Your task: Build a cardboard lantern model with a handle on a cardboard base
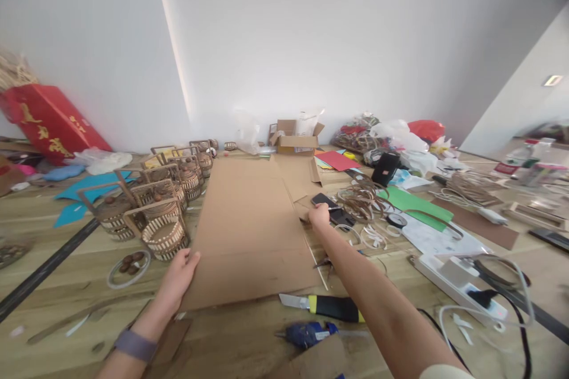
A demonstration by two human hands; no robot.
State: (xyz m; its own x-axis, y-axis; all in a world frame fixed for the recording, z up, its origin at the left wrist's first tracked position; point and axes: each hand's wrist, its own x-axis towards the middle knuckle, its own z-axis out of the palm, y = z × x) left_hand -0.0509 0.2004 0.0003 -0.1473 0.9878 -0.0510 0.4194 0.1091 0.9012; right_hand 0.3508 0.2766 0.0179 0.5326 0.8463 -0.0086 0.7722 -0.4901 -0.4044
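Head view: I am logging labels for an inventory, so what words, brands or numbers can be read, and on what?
Nothing reads clearly.
On the red box: gold characters, too blurred to read.
On the small cardboard box: a white label, too small to read.
On the bottles: labels blurred.
On the cardboard sheet gripped by the left hand: no print visible.

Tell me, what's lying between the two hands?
A big flat cardboard sheet fills the stretch between the left hand and the right hand, seen in the head view.
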